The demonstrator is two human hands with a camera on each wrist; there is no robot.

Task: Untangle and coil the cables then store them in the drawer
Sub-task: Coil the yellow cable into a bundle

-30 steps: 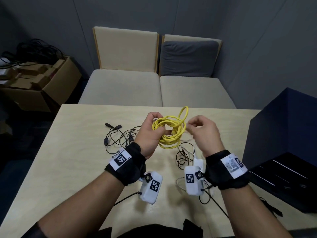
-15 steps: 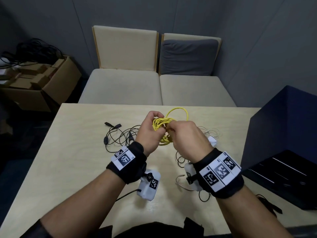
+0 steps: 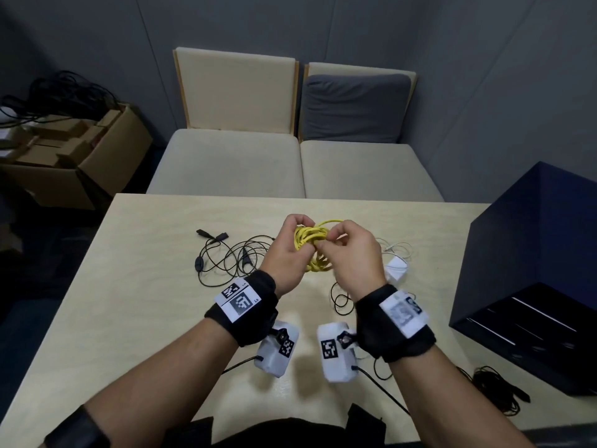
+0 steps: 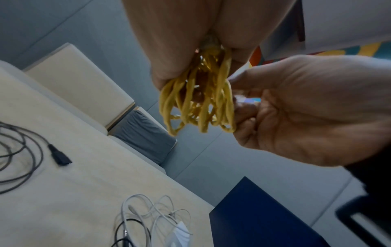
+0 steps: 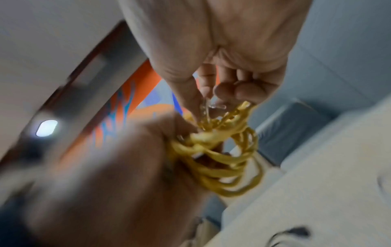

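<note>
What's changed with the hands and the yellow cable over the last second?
The right hand moved in from beside the yellow cable and now pinches its end against the coil. The tall free loop has been drawn down to a small arc. The left hand still grips the coil; the black cable lies unmoved on the table.

Left hand (image 3: 284,257): grips yellow cable coil (image 3: 311,245), frame centre.
Right hand (image 3: 353,257): pinches the coil's top.
Black cable (image 3: 226,257): left, on table (image 3: 145,286).
</note>
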